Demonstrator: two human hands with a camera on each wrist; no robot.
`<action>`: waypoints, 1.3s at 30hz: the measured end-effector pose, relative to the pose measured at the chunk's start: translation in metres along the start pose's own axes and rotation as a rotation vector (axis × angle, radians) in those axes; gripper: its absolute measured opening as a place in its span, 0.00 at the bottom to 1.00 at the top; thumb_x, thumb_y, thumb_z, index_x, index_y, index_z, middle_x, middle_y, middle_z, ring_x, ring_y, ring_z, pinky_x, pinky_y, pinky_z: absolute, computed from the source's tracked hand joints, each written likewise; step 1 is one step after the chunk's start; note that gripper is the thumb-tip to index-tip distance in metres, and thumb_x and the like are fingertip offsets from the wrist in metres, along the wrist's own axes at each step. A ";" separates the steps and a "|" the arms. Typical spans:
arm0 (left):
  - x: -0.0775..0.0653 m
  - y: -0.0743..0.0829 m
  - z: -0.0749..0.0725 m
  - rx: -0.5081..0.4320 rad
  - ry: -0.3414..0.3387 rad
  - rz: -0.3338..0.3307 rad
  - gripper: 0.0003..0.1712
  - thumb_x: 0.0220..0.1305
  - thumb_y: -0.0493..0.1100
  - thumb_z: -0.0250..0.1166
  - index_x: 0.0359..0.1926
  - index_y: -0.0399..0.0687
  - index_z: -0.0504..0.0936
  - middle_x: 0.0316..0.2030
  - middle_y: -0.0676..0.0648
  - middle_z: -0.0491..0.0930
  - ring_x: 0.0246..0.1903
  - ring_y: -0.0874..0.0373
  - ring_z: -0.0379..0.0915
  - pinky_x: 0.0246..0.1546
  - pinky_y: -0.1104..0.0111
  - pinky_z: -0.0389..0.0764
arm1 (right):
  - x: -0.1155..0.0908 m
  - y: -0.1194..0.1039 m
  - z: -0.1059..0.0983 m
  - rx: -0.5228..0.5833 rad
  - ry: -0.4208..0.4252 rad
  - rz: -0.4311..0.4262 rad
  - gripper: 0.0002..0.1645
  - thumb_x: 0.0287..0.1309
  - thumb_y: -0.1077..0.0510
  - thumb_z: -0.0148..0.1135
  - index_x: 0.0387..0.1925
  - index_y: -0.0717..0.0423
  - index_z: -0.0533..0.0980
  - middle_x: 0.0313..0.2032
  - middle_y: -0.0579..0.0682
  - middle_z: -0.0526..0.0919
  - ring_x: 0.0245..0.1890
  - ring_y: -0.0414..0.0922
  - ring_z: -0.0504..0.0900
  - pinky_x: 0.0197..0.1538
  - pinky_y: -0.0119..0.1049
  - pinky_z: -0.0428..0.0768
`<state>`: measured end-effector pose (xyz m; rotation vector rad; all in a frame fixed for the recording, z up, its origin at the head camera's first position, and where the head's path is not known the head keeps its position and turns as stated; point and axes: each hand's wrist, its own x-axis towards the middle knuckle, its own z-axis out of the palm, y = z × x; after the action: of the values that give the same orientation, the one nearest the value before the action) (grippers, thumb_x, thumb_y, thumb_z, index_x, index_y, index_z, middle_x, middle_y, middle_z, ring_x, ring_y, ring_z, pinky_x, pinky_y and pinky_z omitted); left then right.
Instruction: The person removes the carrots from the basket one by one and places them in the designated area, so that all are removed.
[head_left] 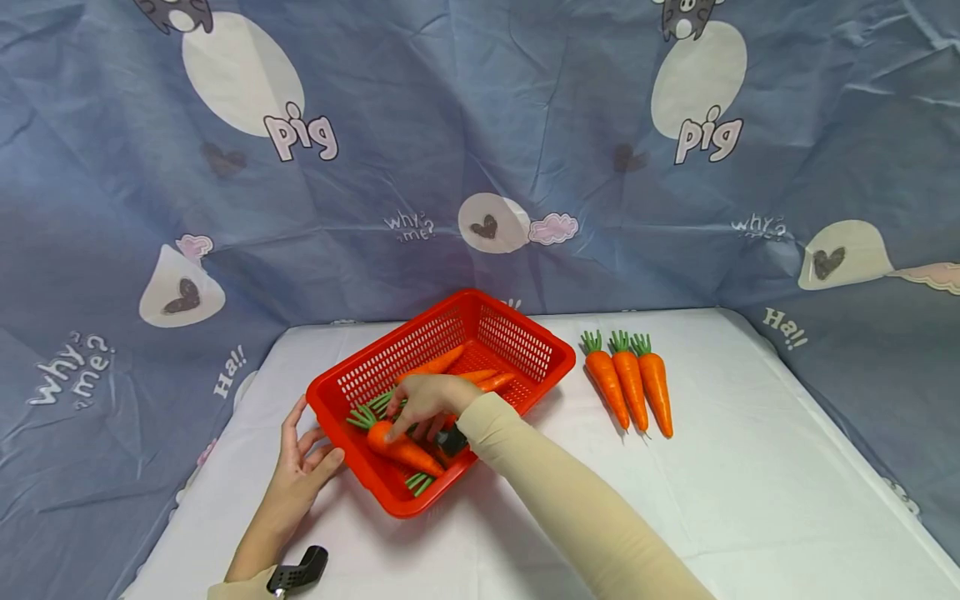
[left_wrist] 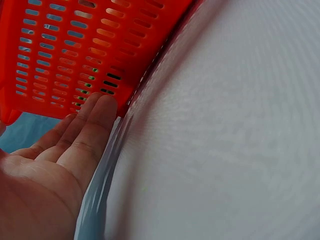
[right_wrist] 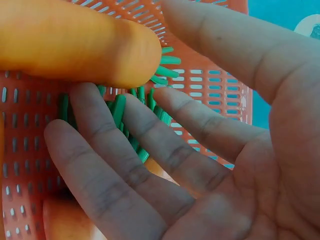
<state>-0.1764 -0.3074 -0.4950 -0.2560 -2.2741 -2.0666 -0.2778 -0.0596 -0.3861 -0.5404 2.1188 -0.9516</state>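
Observation:
A red plastic basket [head_left: 386, 343] with slotted walls stands on the table, several orange carrots with green stems in it. My left hand [head_left: 296, 475] is at its left end, thumb near the rim; in the left wrist view its extended fingers [left_wrist: 86, 132] touch the slotted wall. Inside the basket, my right hand [head_left: 429, 398] is over the carrot [head_left: 401, 450] nearest the left end. In the right wrist view that carrot [right_wrist: 95, 47] lies between the thumb and the loosely extended fingers [right_wrist: 165, 150], fingertips right at its underside. Other carrots are partly hidden beneath my right hand.
Three carrots [head_left: 630, 383] lie side by side on the white tablecloth [head_left: 750, 467], right of the basket. A blue printed cloth [head_left: 420, 167] hangs behind and beside the table. A black wrist device [head_left: 300, 569] is at my left sleeve.

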 end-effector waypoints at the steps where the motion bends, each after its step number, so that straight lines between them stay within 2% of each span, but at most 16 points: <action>1: 0.000 0.000 0.000 0.001 -0.001 0.001 0.57 0.77 0.33 0.63 0.86 0.68 0.34 0.59 0.56 0.79 0.55 0.70 0.83 0.53 0.74 0.87 | 0.000 0.000 0.000 -0.003 0.002 0.003 0.28 0.62 0.55 0.79 0.60 0.59 0.79 0.41 0.46 0.84 0.43 0.53 0.92 0.49 0.48 0.91; 7: 0.001 0.002 0.000 0.008 -0.006 0.008 0.57 0.77 0.33 0.63 0.86 0.68 0.35 0.60 0.55 0.79 0.55 0.70 0.84 0.53 0.74 0.86 | 0.004 0.001 0.006 -0.042 0.029 0.024 0.30 0.59 0.55 0.81 0.61 0.56 0.81 0.44 0.46 0.83 0.37 0.49 0.89 0.45 0.43 0.91; 13: -0.001 0.004 0.002 0.006 0.007 -0.018 0.57 0.76 0.34 0.64 0.86 0.69 0.35 0.61 0.54 0.78 0.55 0.71 0.83 0.52 0.74 0.87 | 0.007 0.004 0.014 -0.021 0.036 0.017 0.32 0.57 0.64 0.80 0.63 0.60 0.78 0.40 0.47 0.82 0.32 0.45 0.85 0.40 0.40 0.90; 16: -0.002 0.006 0.003 0.007 0.016 -0.033 0.58 0.76 0.35 0.64 0.86 0.70 0.34 0.60 0.55 0.78 0.55 0.71 0.83 0.52 0.73 0.87 | 0.008 0.005 0.015 -0.002 0.027 0.013 0.32 0.57 0.65 0.79 0.63 0.60 0.78 0.39 0.46 0.81 0.31 0.45 0.85 0.40 0.40 0.90; 27: -0.003 0.006 0.004 0.003 0.023 -0.038 0.57 0.76 0.35 0.64 0.86 0.69 0.35 0.59 0.58 0.78 0.55 0.71 0.83 0.51 0.73 0.87 | 0.006 0.007 0.014 0.080 0.009 0.009 0.32 0.57 0.67 0.78 0.63 0.61 0.78 0.37 0.47 0.82 0.35 0.45 0.87 0.40 0.40 0.90; 34: -0.002 0.005 0.003 0.003 0.020 -0.042 0.57 0.76 0.36 0.64 0.86 0.71 0.35 0.59 0.57 0.78 0.55 0.70 0.84 0.51 0.73 0.87 | 0.005 0.007 0.013 0.155 0.019 -0.014 0.31 0.56 0.68 0.78 0.61 0.60 0.78 0.36 0.48 0.79 0.32 0.44 0.84 0.35 0.37 0.87; 39: -0.002 0.004 0.003 0.000 0.019 -0.038 0.57 0.76 0.35 0.64 0.86 0.71 0.35 0.58 0.57 0.78 0.54 0.69 0.84 0.51 0.72 0.88 | 0.004 0.007 0.012 0.155 0.038 -0.047 0.32 0.56 0.68 0.78 0.61 0.59 0.78 0.38 0.47 0.80 0.32 0.44 0.83 0.36 0.36 0.87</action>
<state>-0.1736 -0.3038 -0.4912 -0.1939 -2.2852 -2.0777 -0.2712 -0.0632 -0.3984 -0.4986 2.0524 -1.1503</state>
